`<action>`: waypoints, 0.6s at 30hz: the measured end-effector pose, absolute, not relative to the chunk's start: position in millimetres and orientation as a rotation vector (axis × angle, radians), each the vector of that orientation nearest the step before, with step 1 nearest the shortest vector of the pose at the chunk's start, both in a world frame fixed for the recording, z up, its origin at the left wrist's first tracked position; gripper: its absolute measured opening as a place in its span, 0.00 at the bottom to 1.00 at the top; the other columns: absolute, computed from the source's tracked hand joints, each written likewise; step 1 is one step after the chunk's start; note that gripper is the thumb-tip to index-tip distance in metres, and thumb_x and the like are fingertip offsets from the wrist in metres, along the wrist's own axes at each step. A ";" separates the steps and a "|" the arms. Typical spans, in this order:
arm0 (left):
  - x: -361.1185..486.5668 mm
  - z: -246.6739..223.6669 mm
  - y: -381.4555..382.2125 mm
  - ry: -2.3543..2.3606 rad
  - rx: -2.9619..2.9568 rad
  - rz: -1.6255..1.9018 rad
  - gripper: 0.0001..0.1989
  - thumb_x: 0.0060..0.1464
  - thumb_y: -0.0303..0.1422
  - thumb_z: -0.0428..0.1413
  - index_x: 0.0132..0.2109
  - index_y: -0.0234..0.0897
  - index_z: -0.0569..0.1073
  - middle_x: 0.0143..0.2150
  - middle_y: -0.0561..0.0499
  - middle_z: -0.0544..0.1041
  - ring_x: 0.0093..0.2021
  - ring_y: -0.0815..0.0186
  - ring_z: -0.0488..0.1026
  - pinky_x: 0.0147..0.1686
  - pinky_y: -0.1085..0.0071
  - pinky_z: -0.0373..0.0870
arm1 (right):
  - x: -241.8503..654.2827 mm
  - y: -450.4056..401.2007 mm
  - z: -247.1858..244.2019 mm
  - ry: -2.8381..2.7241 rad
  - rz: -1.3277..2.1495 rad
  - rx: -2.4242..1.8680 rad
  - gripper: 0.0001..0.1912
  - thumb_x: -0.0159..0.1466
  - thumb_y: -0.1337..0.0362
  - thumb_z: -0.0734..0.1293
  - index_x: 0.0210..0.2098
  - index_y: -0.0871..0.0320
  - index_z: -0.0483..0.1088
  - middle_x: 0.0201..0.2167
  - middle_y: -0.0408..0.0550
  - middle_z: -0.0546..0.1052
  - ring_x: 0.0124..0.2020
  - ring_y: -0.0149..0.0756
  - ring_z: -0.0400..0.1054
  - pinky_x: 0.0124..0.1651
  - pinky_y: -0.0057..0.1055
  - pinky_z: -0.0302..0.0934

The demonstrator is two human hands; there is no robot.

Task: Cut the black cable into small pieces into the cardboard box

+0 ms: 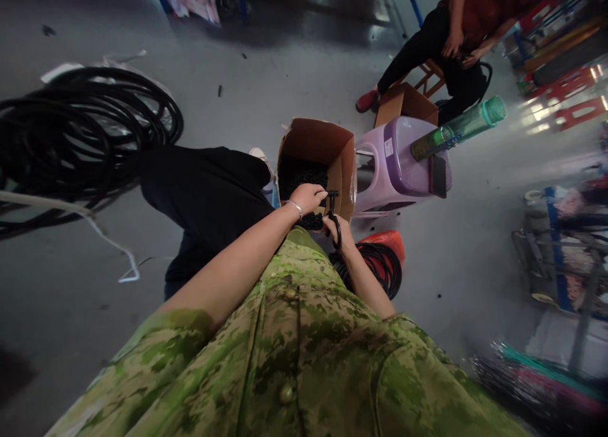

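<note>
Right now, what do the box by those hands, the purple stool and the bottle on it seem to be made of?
Box: looks like cardboard, matte brown, with thin walls meeting at folded corners.
Stool: probably moulded plastic, with smooth, rounded shapes and a soft sheen.
Bottle: glossy, green-tinted and see-through, since dark contents show; plastic or glass, I can't tell.
</note>
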State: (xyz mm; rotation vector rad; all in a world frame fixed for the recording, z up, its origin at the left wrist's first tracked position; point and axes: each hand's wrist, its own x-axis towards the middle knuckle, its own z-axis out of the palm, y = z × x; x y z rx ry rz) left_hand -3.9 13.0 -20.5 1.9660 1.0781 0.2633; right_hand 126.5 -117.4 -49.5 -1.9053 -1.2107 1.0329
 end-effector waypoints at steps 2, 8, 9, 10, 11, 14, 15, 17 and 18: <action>-3.6 -19.7 12.4 1.072 1.973 0.270 0.16 0.59 0.36 0.49 0.42 0.35 0.81 0.41 0.46 0.82 0.41 0.61 0.75 0.41 0.71 0.67 | 126.9 -117.4 -47.5 -1.237 1.028 -1.932 0.17 0.60 0.50 0.64 0.25 0.56 0.68 0.20 0.42 0.70 0.26 0.33 0.64 0.32 0.27 0.59; -3.1 -20.2 11.4 1.062 1.961 0.300 0.16 0.58 0.36 0.50 0.42 0.36 0.81 0.43 0.46 0.81 0.43 0.61 0.75 0.42 0.71 0.67 | 127.5 -115.0 -48.0 -1.241 1.056 -1.919 0.17 0.60 0.48 0.64 0.28 0.56 0.69 0.21 0.42 0.71 0.27 0.34 0.65 0.33 0.28 0.60; -3.0 -20.9 11.4 1.063 1.962 0.311 0.16 0.58 0.36 0.50 0.42 0.36 0.81 0.42 0.46 0.81 0.43 0.61 0.75 0.42 0.71 0.67 | 128.1 -114.6 -48.9 -1.223 1.074 -1.908 0.17 0.60 0.48 0.64 0.28 0.56 0.69 0.22 0.42 0.72 0.27 0.34 0.66 0.33 0.28 0.60; -3.0 -21.7 11.5 1.061 1.963 0.322 0.16 0.58 0.36 0.50 0.42 0.36 0.81 0.42 0.47 0.81 0.42 0.62 0.75 0.42 0.72 0.67 | 128.8 -114.3 -49.9 -1.201 1.093 -1.901 0.18 0.60 0.47 0.64 0.28 0.56 0.69 0.22 0.43 0.72 0.27 0.34 0.66 0.32 0.28 0.61; -3.0 -22.5 11.6 1.059 1.963 0.332 0.16 0.58 0.37 0.50 0.42 0.36 0.81 0.41 0.47 0.82 0.42 0.62 0.75 0.41 0.72 0.67 | 129.6 -114.2 -50.7 -1.179 1.108 -1.896 0.18 0.60 0.47 0.64 0.28 0.57 0.70 0.23 0.43 0.72 0.27 0.34 0.66 0.32 0.28 0.60; -2.8 -24.3 11.7 1.047 1.956 0.333 0.16 0.58 0.37 0.50 0.42 0.37 0.81 0.39 0.48 0.82 0.40 0.63 0.75 0.40 0.73 0.66 | 132.3 -114.2 -51.1 -1.153 1.112 -1.894 0.19 0.60 0.46 0.64 0.28 0.57 0.69 0.22 0.43 0.72 0.26 0.33 0.66 0.32 0.27 0.60; -2.8 -24.5 11.6 1.044 1.958 0.323 0.15 0.58 0.37 0.50 0.42 0.37 0.81 0.39 0.48 0.82 0.40 0.63 0.75 0.40 0.73 0.66 | 133.0 -114.1 -50.6 -1.156 1.102 -1.900 0.19 0.60 0.47 0.64 0.28 0.57 0.70 0.22 0.42 0.72 0.26 0.33 0.66 0.32 0.27 0.60; -2.8 -24.4 11.4 1.045 1.972 0.297 0.15 0.58 0.36 0.50 0.42 0.36 0.81 0.38 0.47 0.82 0.39 0.63 0.75 0.39 0.72 0.66 | 133.6 -113.4 -48.6 -1.161 1.087 -1.919 0.19 0.60 0.47 0.64 0.28 0.57 0.70 0.22 0.42 0.72 0.26 0.33 0.66 0.32 0.27 0.60; -2.9 -24.2 11.3 1.045 1.980 0.286 0.15 0.58 0.36 0.50 0.42 0.36 0.81 0.38 0.47 0.82 0.39 0.63 0.75 0.39 0.72 0.66 | 133.4 -112.9 -47.5 -1.158 1.086 -1.929 0.19 0.60 0.47 0.65 0.28 0.57 0.70 0.22 0.42 0.72 0.27 0.33 0.67 0.32 0.28 0.60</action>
